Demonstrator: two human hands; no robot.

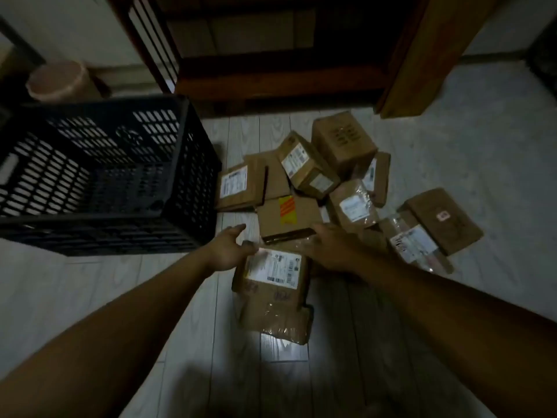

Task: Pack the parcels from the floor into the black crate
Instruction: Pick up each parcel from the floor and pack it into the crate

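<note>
The black crate [99, 176] stands on the floor at the left, and no parcel shows inside it. Several brown cardboard parcels lie in a loose heap to its right. The nearest is a taped parcel with a white label [272, 292]. My left hand [230, 250] is spread at its far left corner, the thumb touching the cardboard. My right hand [330, 247] lies with fingers stretched over its far right corner, next to a flat parcel with an orange sticker [287, 217]. Neither hand grips anything.
More parcels lie behind and to the right: a labelled box [306, 164], a tall box [343, 143], a flat one by the crate [239, 185] and two at the far right [440, 223]. A dark wooden cabinet [271, 55] stands behind them. The floor is pale planks [452, 131].
</note>
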